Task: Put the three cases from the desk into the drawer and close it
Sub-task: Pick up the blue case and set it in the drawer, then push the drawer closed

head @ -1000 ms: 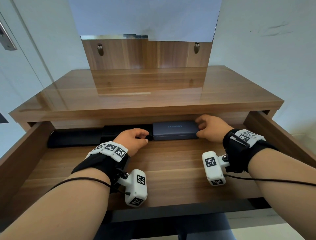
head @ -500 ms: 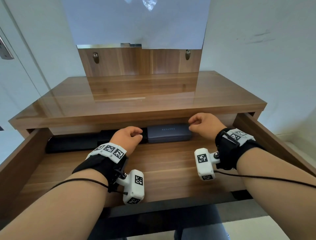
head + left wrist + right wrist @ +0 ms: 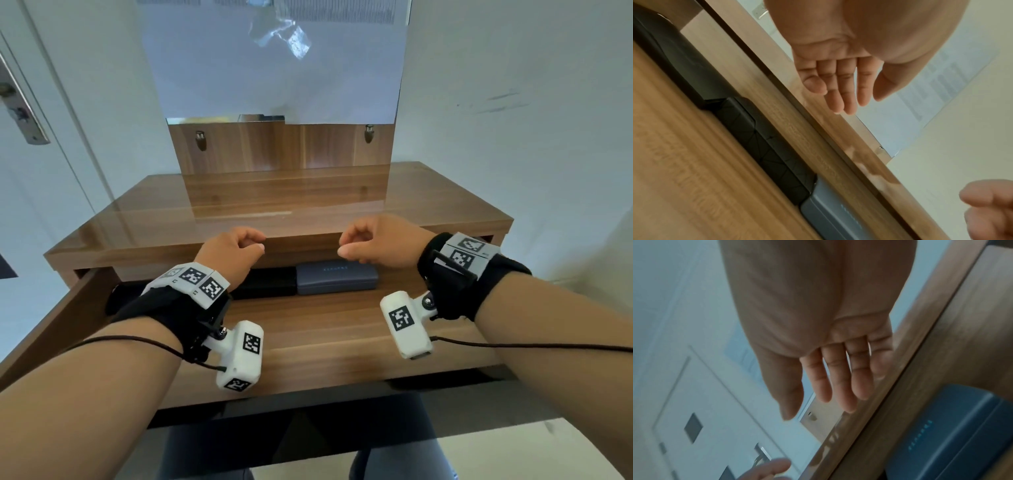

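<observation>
Three cases lie in a row at the back of the open drawer (image 3: pixel 325 346): a blue-grey case (image 3: pixel 337 281) on the right, a black patterned case (image 3: pixel 265 286) in the middle, and a plain black case (image 3: pixel 114 299) on the left, largely hidden behind my left wrist. The left wrist view shows all three end to end: the plain black case (image 3: pixel 674 53), the patterned case (image 3: pixel 764 142), the blue-grey case (image 3: pixel 834 216). My left hand (image 3: pixel 255 242) and right hand (image 3: pixel 347 244) hover above them, level with the desk's front edge. Both have loosely curled fingers and hold nothing.
The wooden desk top (image 3: pixel 308 205) is bare, with a paper-covered mirror panel (image 3: pixel 274 68) standing at its back. The drawer's side wall (image 3: pixel 58 325) juts out on the left. A door with a handle (image 3: pixel 20 102) is at far left, a white wall on the right.
Both hands have come off the cases and risen out of the drawer to the height of the desk's edge. The cases have stayed at the back of the drawer.
</observation>
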